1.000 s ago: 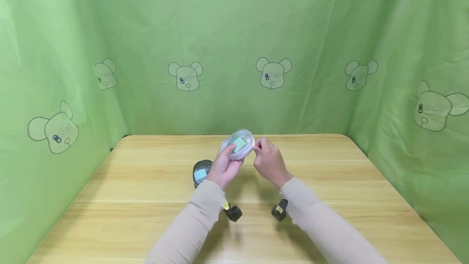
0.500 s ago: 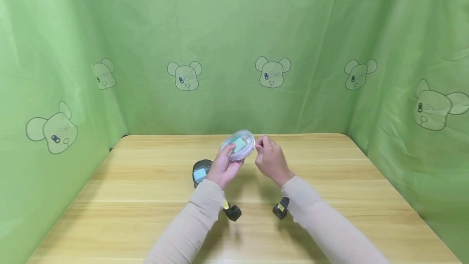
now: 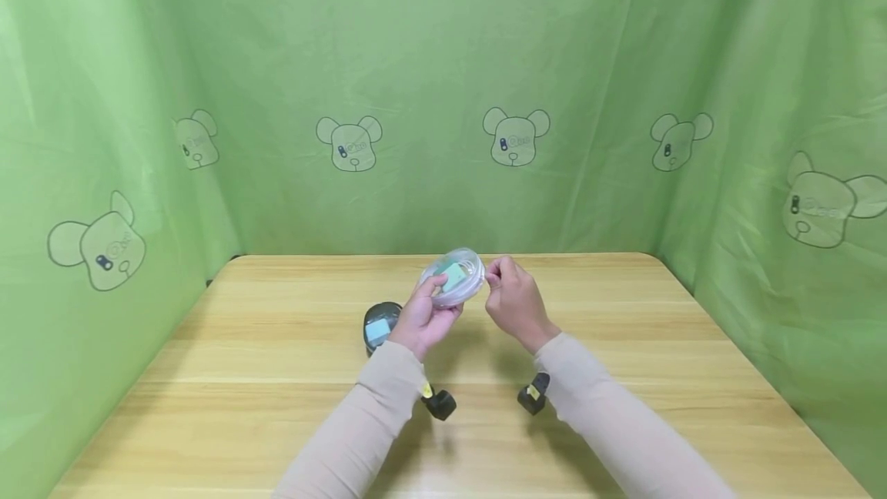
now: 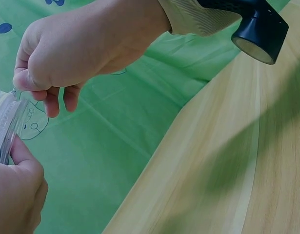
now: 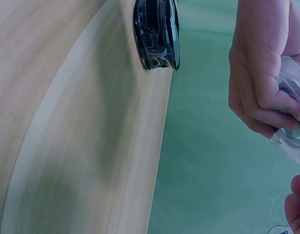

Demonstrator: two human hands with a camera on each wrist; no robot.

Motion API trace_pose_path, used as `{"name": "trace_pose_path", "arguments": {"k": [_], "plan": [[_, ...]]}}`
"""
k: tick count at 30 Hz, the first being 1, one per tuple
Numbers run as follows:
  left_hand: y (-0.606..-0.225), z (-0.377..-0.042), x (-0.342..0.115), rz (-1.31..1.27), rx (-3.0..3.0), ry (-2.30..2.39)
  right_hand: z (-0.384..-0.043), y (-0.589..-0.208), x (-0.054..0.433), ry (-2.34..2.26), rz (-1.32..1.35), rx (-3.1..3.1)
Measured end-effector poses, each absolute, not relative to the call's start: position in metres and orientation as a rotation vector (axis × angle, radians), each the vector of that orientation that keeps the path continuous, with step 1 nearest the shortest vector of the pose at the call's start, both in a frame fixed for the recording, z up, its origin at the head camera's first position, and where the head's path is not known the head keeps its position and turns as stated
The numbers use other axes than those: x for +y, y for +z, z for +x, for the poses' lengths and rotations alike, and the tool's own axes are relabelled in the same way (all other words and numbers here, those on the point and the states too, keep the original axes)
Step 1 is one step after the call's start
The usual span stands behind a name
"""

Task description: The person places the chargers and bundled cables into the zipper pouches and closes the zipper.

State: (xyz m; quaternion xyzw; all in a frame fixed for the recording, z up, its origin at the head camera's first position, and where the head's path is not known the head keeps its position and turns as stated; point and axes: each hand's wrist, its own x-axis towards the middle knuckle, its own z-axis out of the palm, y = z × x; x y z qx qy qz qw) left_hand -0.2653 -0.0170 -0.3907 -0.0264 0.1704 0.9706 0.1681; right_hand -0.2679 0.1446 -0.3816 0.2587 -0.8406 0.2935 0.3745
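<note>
My left hand [image 3: 426, 320] holds a clear round zip case [image 3: 473, 280] above the table, its thumb on the light green label [image 3: 453, 277]. White coils show through the case. At the case's right edge my right hand [image 3: 516, 302] pinches a tiny piece, seemingly the zip pull, mostly hidden by the fingertips. The left wrist view shows the ridged white edge of the case [image 4: 4, 117] just under the right hand's fingers. On the table, partly behind the left forearm, lies a black round case [image 3: 374, 322] with a light blue label.
A wooden table [image 3: 242, 406] spreads below both hands. Green curtains [image 3: 430, 37] with bear-head prints enclose it at the back and sides. A black wrist camera [image 3: 440, 404] hangs under the left sleeve, another wrist camera [image 3: 533, 394] under the right.
My right hand has shifted slightly to the right, its fingers still pinching at the edge of the clear case. The clear case has shifted slightly right and down. The black case stays put.
</note>
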Motion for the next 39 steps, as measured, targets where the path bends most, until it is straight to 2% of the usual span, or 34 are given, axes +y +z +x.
{"name": "trace_pose_path", "arguments": {"k": [39], "plan": [[-0.379,-0.268,-0.007,-0.159,0.483,2.911,-0.257,-0.386,0.132,0.747,0.712,-2.109]]}}
